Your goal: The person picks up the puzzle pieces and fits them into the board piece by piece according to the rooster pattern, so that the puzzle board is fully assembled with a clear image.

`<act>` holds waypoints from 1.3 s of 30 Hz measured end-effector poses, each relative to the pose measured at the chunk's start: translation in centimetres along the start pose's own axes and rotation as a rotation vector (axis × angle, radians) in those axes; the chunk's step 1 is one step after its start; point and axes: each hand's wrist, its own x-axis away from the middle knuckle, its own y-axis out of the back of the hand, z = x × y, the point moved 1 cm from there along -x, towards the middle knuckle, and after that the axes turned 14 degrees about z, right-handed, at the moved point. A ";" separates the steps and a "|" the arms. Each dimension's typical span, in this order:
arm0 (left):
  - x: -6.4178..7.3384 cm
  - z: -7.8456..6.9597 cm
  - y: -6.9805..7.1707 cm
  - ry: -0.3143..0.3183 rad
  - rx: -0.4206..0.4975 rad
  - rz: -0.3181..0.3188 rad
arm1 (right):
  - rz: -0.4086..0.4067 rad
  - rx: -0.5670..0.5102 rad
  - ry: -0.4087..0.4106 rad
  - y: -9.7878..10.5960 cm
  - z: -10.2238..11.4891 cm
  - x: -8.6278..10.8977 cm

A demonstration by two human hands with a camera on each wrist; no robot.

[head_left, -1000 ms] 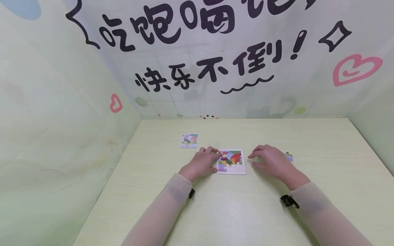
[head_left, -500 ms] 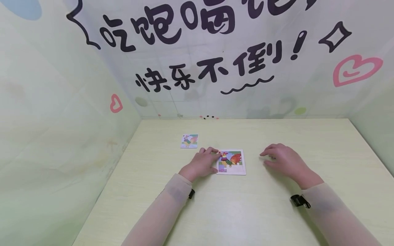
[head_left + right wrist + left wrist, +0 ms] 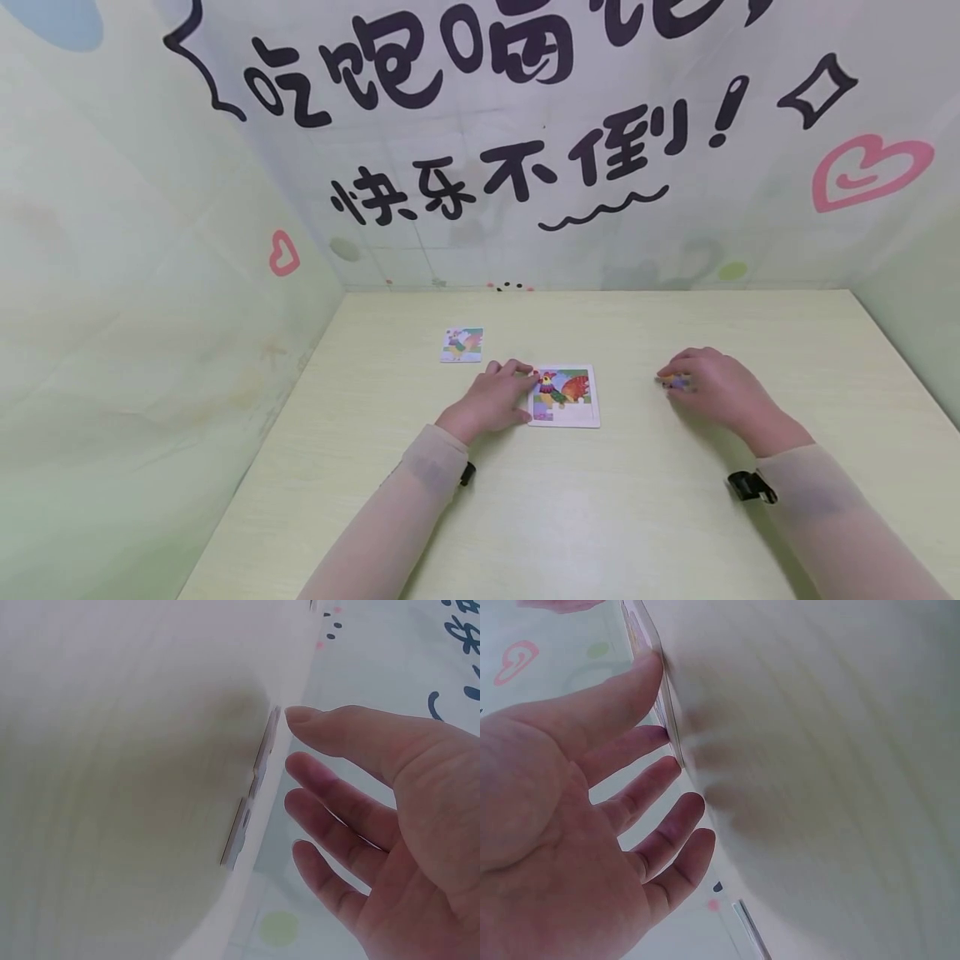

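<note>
A square jigsaw puzzle (image 3: 577, 386) of a rooster lies on the table, its lower right part showing bare white tray. My left hand (image 3: 491, 396) rests at its left side, thumb near the lower corner and index finger at the upper part of that edge. In the left wrist view the thumb and index fingertip meet the thin edge of the puzzle, the other fingers spread loosely. My right hand (image 3: 712, 390) hovers over loose puzzle pieces (image 3: 678, 382), partly hidden by it. Seen from the right wrist, two pieces (image 3: 238, 834) lie flat, apart from the relaxed fingers.
A small picture card (image 3: 461, 344) of the same rooster lies behind the left hand, toward the back. The pale table (image 3: 570, 517) meets a printed cloth backdrop (image 3: 480, 250) at its rear edge and another at the left side.
My right hand has moved right, away from the puzzle, to over the loose pieces. My left hand and the puzzle have stayed in place.
</note>
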 end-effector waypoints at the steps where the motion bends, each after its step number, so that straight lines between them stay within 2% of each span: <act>1: 0.0 0.0 0.0 0.000 -0.001 0.001 | 0.001 -0.001 0.001 0.0 -0.2 0.1; 15: -0.2 -0.1 0.0 -0.003 0.003 -0.005 | 0.002 0.008 0.013 0.3 -1.4 -0.1; 23: -0.1 -0.1 0.0 -0.001 0.003 -0.003 | 0.006 0.005 0.055 0.2 -1.5 -0.3; 32: -0.1 0.1 -0.2 -0.004 0.009 -0.004 | 0.041 -0.040 0.036 0.3 -1.5 -0.4; 39: -0.2 0.0 -0.3 -0.001 0.006 0.000 | 0.026 -0.012 0.045 0.4 -1.4 -0.3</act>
